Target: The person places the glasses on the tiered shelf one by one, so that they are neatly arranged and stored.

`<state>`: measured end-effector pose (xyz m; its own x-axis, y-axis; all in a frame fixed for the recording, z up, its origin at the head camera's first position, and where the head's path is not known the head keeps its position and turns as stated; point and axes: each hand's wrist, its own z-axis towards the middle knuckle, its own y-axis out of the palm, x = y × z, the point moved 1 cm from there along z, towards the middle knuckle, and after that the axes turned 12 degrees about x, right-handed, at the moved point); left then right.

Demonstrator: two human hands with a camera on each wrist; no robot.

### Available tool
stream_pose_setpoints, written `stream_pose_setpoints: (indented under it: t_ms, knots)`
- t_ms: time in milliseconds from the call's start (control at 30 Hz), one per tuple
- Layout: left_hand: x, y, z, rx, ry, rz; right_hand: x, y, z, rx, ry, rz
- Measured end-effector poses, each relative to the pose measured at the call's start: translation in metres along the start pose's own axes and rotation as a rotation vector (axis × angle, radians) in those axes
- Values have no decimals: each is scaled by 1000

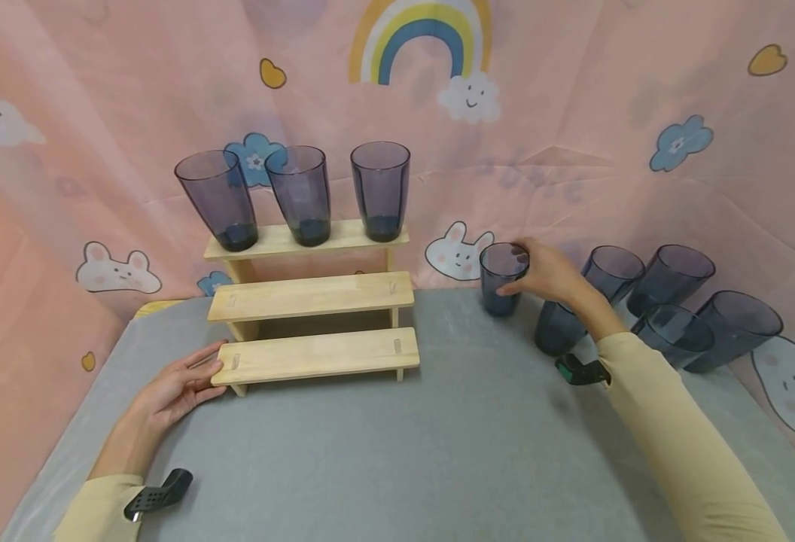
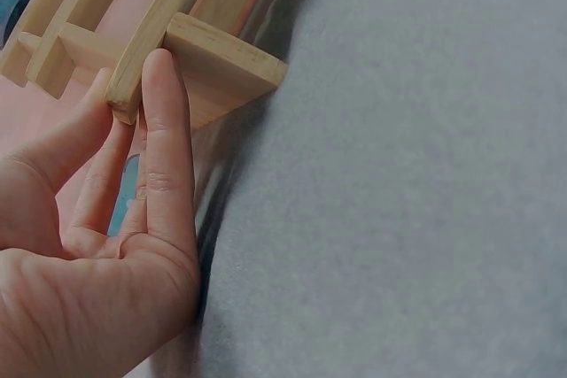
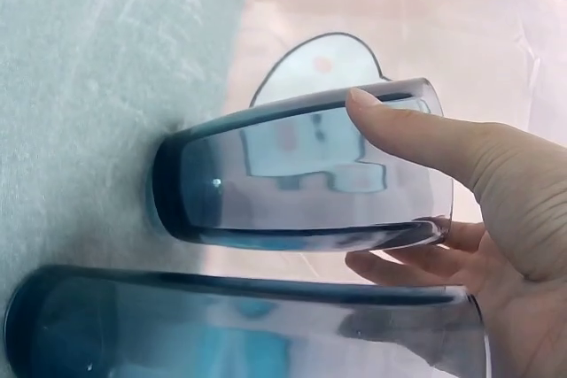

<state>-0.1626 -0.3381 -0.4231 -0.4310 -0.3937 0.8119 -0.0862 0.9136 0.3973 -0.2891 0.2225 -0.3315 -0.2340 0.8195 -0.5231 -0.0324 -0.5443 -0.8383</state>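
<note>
A three-step wooden shelf (image 1: pixel 316 355) stands on the grey cloth, its top step bearing three purple-tinted drinking glasses (image 1: pixel 380 192). With thumb and fingers, my left hand (image 1: pixel 174 391) pinches the left end of the lowest step; the left wrist view shows the thumb on one face of that plank (image 2: pixel 168 24) and a finger against the other. To the right of the shelf, my right hand (image 1: pixel 549 272) grips another tinted glass (image 3: pixel 266 174) near its rim, thumb on one side and fingers partly hidden behind. This glass is upright, its base at the cloth.
Several more tinted glasses (image 1: pixel 739 331) cluster at the right, one close beside the right hand (image 3: pixel 523 219) and partly behind the forearm. A pink printed curtain (image 1: pixel 540 113) hangs behind the table (image 1: pixel 370 452). Both wrists wear black straps (image 1: pixel 160 493).
</note>
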Motion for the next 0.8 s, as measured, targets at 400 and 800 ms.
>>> stream_pose_setpoints:
  t_ms: [400, 800]
  knots:
    - [0, 1, -2, 17, 0, 3, -14, 15, 3, 37, -53, 47]
    - [0, 1, -2, 0, 12, 5, -8, 49, -15, 307, 86, 327]
